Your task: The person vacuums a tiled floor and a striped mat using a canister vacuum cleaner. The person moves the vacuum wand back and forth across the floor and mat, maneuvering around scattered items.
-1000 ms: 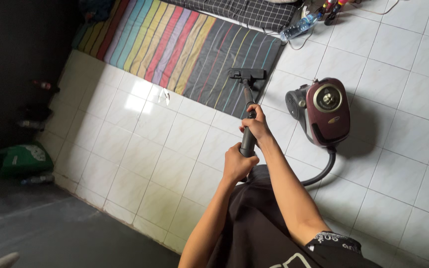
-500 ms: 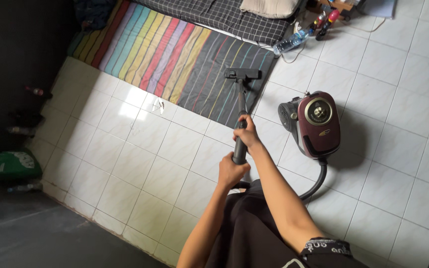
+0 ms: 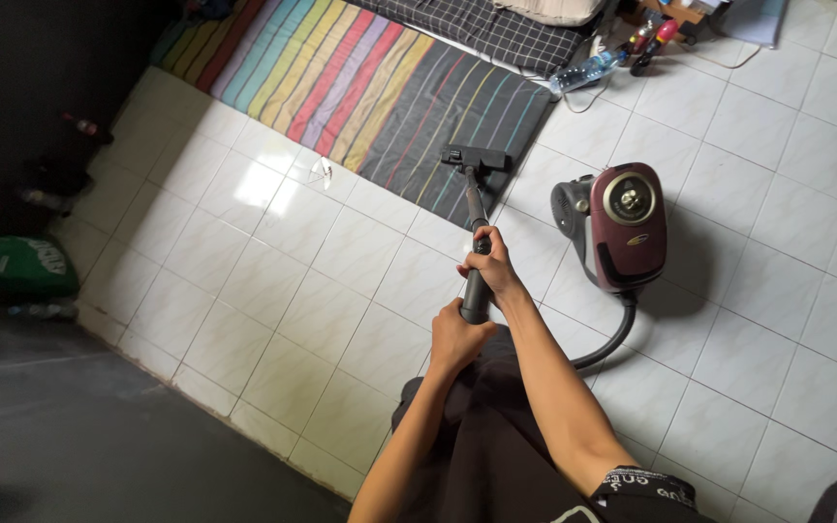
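Your left hand (image 3: 457, 339) is wrapped around the lower end of the black vacuum wand (image 3: 477, 247), fingers closed tight on the tube, while your right hand (image 3: 492, 266) grips the same wand just above it, fingers curled shut around it; the two hands sit close together, one behind the other. The wand runs straight away from you to the flat black floor nozzle (image 3: 475, 158), which rests on the near edge of the striped multicoloured floor mat (image 3: 360, 82), over its dark grey part. Just to the right of the wand stands the maroon canister vacuum cleaner (image 3: 622, 225) on the white tiled floor (image 3: 273, 291), and its black hose (image 3: 612, 339) curves from the body back toward your dark trousers (image 3: 481, 455). Beyond the far edge of the mat lies a checked dark mattress (image 3: 496, 29), with a clear plastic bottle (image 3: 588, 70) on the tiles beside it. A green bag (image 3: 16, 266) lies at the left edge of the floor.
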